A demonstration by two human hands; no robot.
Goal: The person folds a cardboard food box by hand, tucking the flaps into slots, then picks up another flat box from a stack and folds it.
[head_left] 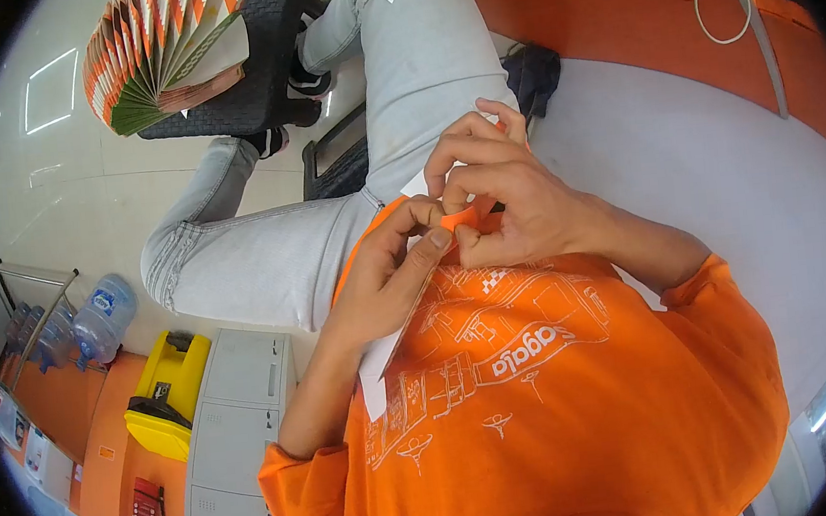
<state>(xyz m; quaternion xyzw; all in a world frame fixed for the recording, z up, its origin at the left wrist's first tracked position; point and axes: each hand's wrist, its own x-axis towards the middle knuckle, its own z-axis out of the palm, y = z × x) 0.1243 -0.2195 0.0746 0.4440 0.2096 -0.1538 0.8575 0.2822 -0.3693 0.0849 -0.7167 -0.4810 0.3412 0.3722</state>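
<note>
before the shirt (584,420), left hand (387,270), right hand (524,204), curled, pinching orange piece (461,218)

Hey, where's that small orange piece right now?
In the head view, the small orange piece is just above the centre, between the left hand and the right hand, higher than the shirt's white print.

Two hands (521,204), one orange piece (460,218), one pleated fan (150,84), bottles (104,316) (at least three).

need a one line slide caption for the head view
Left hand and right hand meet at an orange piece before an orange shirt.
</note>
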